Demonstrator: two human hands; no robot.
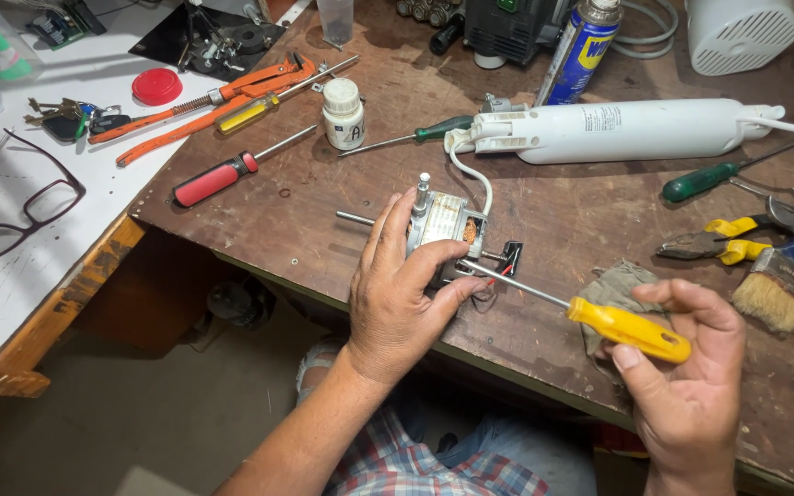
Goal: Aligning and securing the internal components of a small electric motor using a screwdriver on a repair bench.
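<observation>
My left hand (397,294) grips a small electric motor (448,225) with a metal shaft, holding it down on the brown wooden workbench (590,211) near its front edge. My right hand (691,377) holds a yellow-handled screwdriver (631,331); its long shaft runs left and its tip meets the motor's right side, beside a small black part with red wires (510,257).
A white cylinder (618,129) with a white cord lies behind the motor. Around it lie a red-handled screwdriver (218,179), a green-handled one (705,179), orange pipe wrench (213,101), small white bottle (343,112), spray can (581,46), yellow pliers (719,239), brush (774,289), rag (618,289). Glasses (20,211) lie on the white table at left.
</observation>
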